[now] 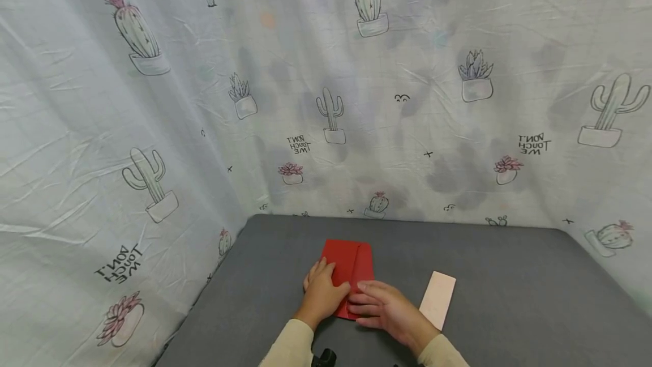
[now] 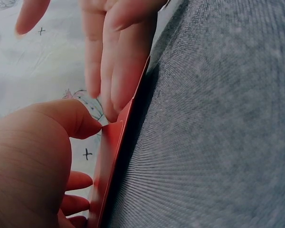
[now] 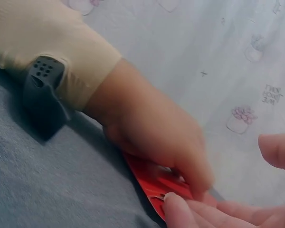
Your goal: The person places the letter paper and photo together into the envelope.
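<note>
A red paper envelope (image 1: 339,256) lies flat on the grey table, a long fold line running down right of its middle. My left hand (image 1: 322,290) rests on its left side, fingers spread over the paper and thumb at the fold line. In the left wrist view that thumb presses on the envelope's (image 2: 109,156) upper layer. My right hand (image 1: 384,307) is at the near right part of the envelope, its straight fingers touching the paper and its thumb raised. The right wrist view has the fingertips (image 3: 176,209) at the envelope's edge.
A pale pink rectangular card (image 1: 438,299) lies on the table (image 1: 509,293) just right of my right hand, partly covered by the wrist. A cactus-print curtain (image 1: 407,101) hangs behind the table and along its sides. A dark device (image 3: 46,95) is strapped at my left wrist.
</note>
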`<state>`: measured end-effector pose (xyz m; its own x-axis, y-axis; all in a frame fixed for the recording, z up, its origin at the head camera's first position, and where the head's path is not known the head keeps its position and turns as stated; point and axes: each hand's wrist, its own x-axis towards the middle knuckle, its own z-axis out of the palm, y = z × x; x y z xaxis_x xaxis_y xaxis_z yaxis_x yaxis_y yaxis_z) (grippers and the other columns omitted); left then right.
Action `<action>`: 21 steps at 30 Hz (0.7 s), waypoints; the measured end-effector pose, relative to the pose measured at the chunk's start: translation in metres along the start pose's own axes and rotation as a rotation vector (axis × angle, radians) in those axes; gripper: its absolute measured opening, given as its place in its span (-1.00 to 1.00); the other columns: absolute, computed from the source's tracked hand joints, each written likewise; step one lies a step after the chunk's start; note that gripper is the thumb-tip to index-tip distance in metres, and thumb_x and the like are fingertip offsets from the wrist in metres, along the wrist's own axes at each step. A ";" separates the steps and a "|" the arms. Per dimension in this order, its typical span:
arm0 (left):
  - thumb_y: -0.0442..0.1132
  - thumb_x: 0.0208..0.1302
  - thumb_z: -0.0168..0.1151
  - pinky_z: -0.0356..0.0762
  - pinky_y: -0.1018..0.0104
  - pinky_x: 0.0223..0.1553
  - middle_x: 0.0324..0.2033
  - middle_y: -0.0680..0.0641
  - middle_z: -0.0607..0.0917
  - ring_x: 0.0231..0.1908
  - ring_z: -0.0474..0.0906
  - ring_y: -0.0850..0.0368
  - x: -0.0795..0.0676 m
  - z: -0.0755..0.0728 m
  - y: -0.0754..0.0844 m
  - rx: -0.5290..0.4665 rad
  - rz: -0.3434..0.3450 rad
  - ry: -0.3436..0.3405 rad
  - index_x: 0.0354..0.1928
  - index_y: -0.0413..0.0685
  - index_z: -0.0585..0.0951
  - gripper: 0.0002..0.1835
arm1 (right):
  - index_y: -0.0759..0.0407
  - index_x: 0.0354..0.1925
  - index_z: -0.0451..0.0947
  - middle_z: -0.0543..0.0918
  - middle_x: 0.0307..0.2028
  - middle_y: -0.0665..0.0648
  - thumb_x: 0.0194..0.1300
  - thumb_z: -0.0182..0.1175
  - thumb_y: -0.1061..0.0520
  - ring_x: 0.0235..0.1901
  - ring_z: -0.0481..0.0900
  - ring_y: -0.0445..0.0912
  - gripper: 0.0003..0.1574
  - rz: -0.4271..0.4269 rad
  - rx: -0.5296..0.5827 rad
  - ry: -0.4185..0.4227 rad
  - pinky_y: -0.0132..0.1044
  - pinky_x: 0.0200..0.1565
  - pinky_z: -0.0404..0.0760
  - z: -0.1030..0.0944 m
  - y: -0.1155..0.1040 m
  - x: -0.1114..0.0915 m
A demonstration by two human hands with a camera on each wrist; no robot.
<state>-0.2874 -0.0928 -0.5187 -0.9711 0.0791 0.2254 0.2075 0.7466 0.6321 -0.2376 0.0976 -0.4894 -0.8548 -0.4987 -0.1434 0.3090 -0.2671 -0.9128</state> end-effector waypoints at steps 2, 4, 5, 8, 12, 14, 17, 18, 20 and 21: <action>-0.01 0.11 0.24 -0.15 -0.29 0.22 0.34 -0.25 0.27 0.33 0.05 -0.23 0.000 0.001 0.000 -0.004 0.002 0.002 0.25 -0.22 0.46 -0.32 | 0.47 0.35 0.04 0.43 0.17 0.44 0.42 0.02 -0.10 0.11 0.46 0.26 -0.16 -0.001 -0.019 -0.002 0.05 -0.01 0.52 -0.003 -0.002 -0.003; -0.01 0.12 0.23 -0.16 -0.28 0.22 0.34 -0.25 0.26 0.34 0.04 -0.22 -0.001 0.000 0.000 -0.009 -0.002 0.001 0.25 -0.22 0.46 -0.33 | 0.45 0.33 0.08 0.45 0.17 0.43 0.43 0.00 -0.10 0.11 0.47 0.26 -0.20 -0.002 -0.036 -0.006 0.03 -0.01 0.52 -0.007 -0.005 -0.007; -0.02 0.11 0.24 -0.16 -0.28 0.22 0.35 -0.25 0.26 0.34 0.04 -0.23 -0.001 0.000 0.000 -0.012 -0.002 0.002 0.25 -0.22 0.46 -0.33 | 0.43 0.33 0.10 0.45 0.17 0.41 0.43 0.00 -0.10 0.11 0.47 0.25 -0.22 -0.005 -0.042 -0.007 0.02 0.00 0.52 -0.010 -0.006 -0.009; -0.03 0.11 0.23 -0.15 -0.28 0.22 0.35 -0.25 0.25 0.34 0.03 -0.23 -0.002 0.000 0.001 -0.020 -0.004 -0.002 0.25 -0.22 0.45 -0.33 | 0.38 0.32 0.16 0.46 0.18 0.38 0.44 -0.01 -0.11 0.13 0.46 0.22 -0.25 -0.022 -0.065 0.011 -0.02 -0.01 0.52 -0.018 -0.012 -0.014; -0.05 0.10 0.23 -0.15 -0.29 0.20 0.35 -0.26 0.24 0.33 0.03 -0.24 -0.002 0.000 0.001 -0.044 0.000 -0.009 0.26 -0.24 0.45 -0.32 | 0.34 0.33 0.19 0.44 0.20 0.35 0.44 -0.03 -0.13 0.14 0.44 0.20 -0.27 -0.063 -0.091 0.079 -0.06 -0.01 0.52 -0.034 -0.020 -0.022; -0.06 0.10 0.23 -0.15 -0.29 0.20 0.35 -0.26 0.24 0.33 0.03 -0.24 -0.001 0.000 0.001 -0.052 0.003 -0.009 0.26 -0.23 0.44 -0.33 | 0.34 0.33 0.19 0.45 0.19 0.35 0.45 -0.04 -0.13 0.13 0.45 0.19 -0.28 -0.083 -0.093 0.125 -0.07 -0.02 0.52 -0.042 -0.023 -0.025; -0.05 0.10 0.22 -0.14 -0.28 0.20 0.35 -0.25 0.24 0.33 0.03 -0.23 -0.001 0.000 0.001 -0.053 0.006 -0.008 0.26 -0.22 0.45 -0.33 | 0.33 0.31 0.22 0.47 0.18 0.33 0.46 -0.05 -0.13 0.11 0.47 0.17 -0.30 -0.109 -0.080 0.194 -0.09 -0.04 0.53 -0.055 -0.027 -0.029; -0.04 0.10 0.22 -0.14 -0.28 0.20 0.35 -0.25 0.25 0.33 0.03 -0.23 -0.001 0.000 0.001 -0.051 0.008 -0.007 0.26 -0.22 0.45 -0.33 | 0.33 0.31 0.21 0.47 0.17 0.33 0.46 -0.06 -0.13 0.11 0.48 0.17 -0.30 -0.117 -0.073 0.214 -0.09 -0.04 0.53 -0.059 -0.028 -0.031; -0.05 0.10 0.22 -0.13 -0.27 0.20 0.35 -0.26 0.25 0.33 0.04 -0.23 -0.001 -0.001 0.001 -0.051 0.011 -0.005 0.25 -0.22 0.45 -0.33 | 0.33 0.31 0.21 0.47 0.17 0.33 0.47 -0.07 -0.12 0.10 0.48 0.16 -0.32 -0.131 -0.061 0.246 -0.11 -0.05 0.53 -0.067 -0.030 -0.034; -0.05 0.09 0.23 -0.13 -0.27 0.19 0.35 -0.26 0.25 0.33 0.04 -0.23 -0.001 -0.001 0.001 -0.054 0.012 -0.004 0.25 -0.22 0.45 -0.33 | 0.34 0.32 0.19 0.46 0.18 0.33 0.47 -0.07 -0.12 0.10 0.48 0.16 -0.31 -0.136 -0.055 0.256 -0.11 -0.05 0.53 -0.071 -0.032 -0.035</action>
<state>-0.2864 -0.0928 -0.5178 -0.9690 0.0906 0.2299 0.2249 0.7091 0.6683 -0.2471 0.1821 -0.4826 -0.9665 -0.2351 -0.1033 0.1668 -0.2688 -0.9486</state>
